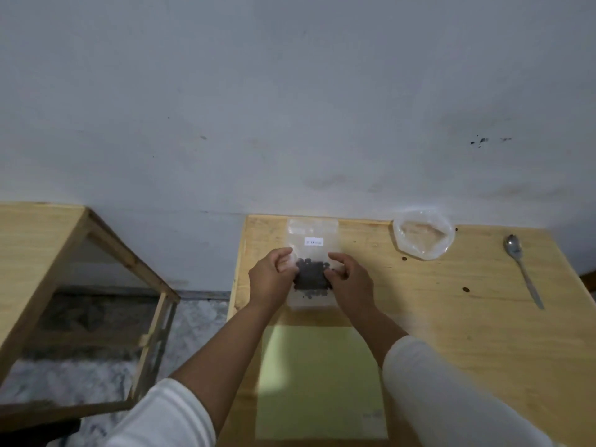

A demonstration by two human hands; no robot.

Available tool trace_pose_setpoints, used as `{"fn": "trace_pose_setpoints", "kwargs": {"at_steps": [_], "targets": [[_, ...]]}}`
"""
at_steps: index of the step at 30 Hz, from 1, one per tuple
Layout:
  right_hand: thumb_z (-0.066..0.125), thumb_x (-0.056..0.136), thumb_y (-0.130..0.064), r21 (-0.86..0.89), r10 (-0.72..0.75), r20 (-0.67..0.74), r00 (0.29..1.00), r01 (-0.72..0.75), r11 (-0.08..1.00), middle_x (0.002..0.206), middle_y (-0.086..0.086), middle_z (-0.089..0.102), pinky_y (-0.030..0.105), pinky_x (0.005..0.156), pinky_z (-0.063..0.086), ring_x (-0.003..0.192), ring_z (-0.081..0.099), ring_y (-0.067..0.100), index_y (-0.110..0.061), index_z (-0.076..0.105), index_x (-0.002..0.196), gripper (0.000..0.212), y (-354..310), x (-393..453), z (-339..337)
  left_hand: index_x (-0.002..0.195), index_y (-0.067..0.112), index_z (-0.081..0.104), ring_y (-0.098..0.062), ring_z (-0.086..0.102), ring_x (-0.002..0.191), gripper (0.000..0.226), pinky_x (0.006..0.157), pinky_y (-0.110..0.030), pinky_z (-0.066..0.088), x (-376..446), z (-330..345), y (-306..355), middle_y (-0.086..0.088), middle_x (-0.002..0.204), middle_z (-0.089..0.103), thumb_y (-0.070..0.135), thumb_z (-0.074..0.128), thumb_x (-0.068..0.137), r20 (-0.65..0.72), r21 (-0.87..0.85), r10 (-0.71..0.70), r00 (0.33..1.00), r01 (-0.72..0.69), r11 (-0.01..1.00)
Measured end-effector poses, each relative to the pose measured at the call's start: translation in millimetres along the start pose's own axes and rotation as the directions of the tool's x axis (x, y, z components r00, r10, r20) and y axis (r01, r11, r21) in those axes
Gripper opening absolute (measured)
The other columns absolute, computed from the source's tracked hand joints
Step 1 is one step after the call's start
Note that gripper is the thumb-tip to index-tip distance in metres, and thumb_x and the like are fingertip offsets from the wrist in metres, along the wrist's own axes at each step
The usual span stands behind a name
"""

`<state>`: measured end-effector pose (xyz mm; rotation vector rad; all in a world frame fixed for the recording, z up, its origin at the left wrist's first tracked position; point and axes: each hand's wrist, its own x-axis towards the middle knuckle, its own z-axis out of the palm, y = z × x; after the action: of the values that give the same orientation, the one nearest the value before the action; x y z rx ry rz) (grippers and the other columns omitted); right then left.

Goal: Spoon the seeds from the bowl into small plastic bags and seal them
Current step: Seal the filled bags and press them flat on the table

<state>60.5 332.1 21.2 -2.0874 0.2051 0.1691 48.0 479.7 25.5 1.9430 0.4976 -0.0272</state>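
Clear bag [312,250] — dark seeds [312,275] inside

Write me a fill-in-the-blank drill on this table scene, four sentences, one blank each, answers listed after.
1. Both hands, left hand and right hand, hold a small plastic bag filled with dark ____.
2. The metal spoon lies on the table, held by ____ hand.
3. The white label sits near the bag's ____ end.
4. Nearest the person lies a pale ____ sheet.

Missing words: seeds; neither; far; green
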Motion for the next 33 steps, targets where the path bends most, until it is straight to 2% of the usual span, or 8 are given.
{"fn": "trace_pose_setpoints", "kwargs": {"at_steps": [7,10,12,16,19,23,28,33], "targets": [[0.057,0.088,-0.011,-0.361,-0.175,0.045,0.984,0.179,0.915,0.115,0.013,0.047,0.007,0.072,0.026,0.09,0.042,0.012,-0.008,0.06,0.118,0.03,23,26,16,0.125,0.007,0.058,-0.018,0.058,0.108,0.036,0.082,-0.002,0.031,17,19,-21,-0.011,0.123,0.061,0.012,0.059,0.089,0.022,0.249,-0.007,1.0,0.001,0.968],[0.049,0.087,-0.008,-0.5,-0.332,0.073,0.941,0.322,0.804,0.114,0.017,0.054,0.021,0.081,0.041,0.095,0.052,0.024,0.0,0.066,0.1,0.024,26,25,20,0.128,-0.001,0.052,-0.015,0.047,0.123,0.038,0.1,-0.005,0.026,16,23,-27,-0.011,0.133,0.052,0.008,0.054,0.091,0.071,0.356,0.105,0.992,-0.124,0.926],[0.042,0.084,-0.016,-0.538,-0.442,0.151,0.884,0.449,0.714,0.097,0.016,0.064,0.028,0.082,0.046,0.09,0.059,0.031,0.001,0.068,0.089,0.031,33,26,24,0.125,0.0,0.054,-0.023,0.045,0.127,0.034,0.108,-0.024,0.033,16,28,-35,-0.013,0.133,0.052,0.008,0.049,0.092,0.112,0.405,0.168,0.979,-0.2,0.892],[0.038,0.083,-0.018,-0.603,-0.462,0.306,0.832,0.545,0.583,0.084,0.014,0.065,0.032,0.077,0.053,0.08,0.062,0.03,0.0,0.066,0.086,0.033,24,18,17,0.112,0.003,0.061,-0.025,0.054,0.104,0.025,0.091,-0.028,0.041,14,34,-37,-0.012,0.111,0.062,0.01,0.048,0.092,0.136,0.525,0.278,0.951,-0.307,0.794],[0.039,0.08,-0.018,-0.595,-0.464,0.35,0.814,0.576,0.561,0.084,0.014,0.067,0.032,0.072,0.057,0.077,0.065,0.03,0.0,0.067,0.085,0.033,12,8,9,0.113,0.006,0.058,-0.023,0.052,0.104,0.026,0.091,-0.026,0.04,13,35,-37,-0.009,0.111,0.06,0.016,0.043,0.094,0.189,0.579,0.32,0.928,-0.368,0.727],[0.046,0.082,-0.018,-0.607,-0.398,0.325,0.858,0.512,0.608,0.101,0.017,0.066,0.036,0.082,0.057,0.093,0.064,0.03,0.002,0.062,0.104,0.034,24,4,-4,0.122,0.007,0.051,-0.023,0.045,0.117,0.035,0.11,-0.031,0.025,9,38,-30,-0.006,0.121,0.053,0.022,0.031,0.098,0.27,0.571,0.288,0.919,-0.393,0.721],[0.049,0.084,-0.017,-0.691,-0.21,0.151,0.966,0.255,0.676,0.113,0.025,0.061,0.043,0.085,0.054,0.104,0.059,0.039,0.006,0.058,0.113,0.038,49,-18,-46,0.102,0.006,0.062,-0.028,0.055,0.101,0.047,0.094,-0.035,0.041,-21,50,-7,-0.011,0.103,0.062,0.026,0.024,0.084,0.325,0.514,0.417,0.849,-0.528,0.676],[0.048,0.09,-0.021,-0.65,-0.031,-0.134,0.991,-0.064,0.757,0.125,0.016,0.051,0.04,0.09,0.044,0.115,0.045,0.033,-0.007,0.05,0.124,0.036,85,-64,-99,0.136,0.014,0.044,-0.026,0.046,0.123,0.042,0.103,-0.034,0.034,-75,84,-4,-0.011,0.134,0.052,0.027,0.042,0.096,0.466,0.463,0.277,0.84,-0.498,0.733]]}}
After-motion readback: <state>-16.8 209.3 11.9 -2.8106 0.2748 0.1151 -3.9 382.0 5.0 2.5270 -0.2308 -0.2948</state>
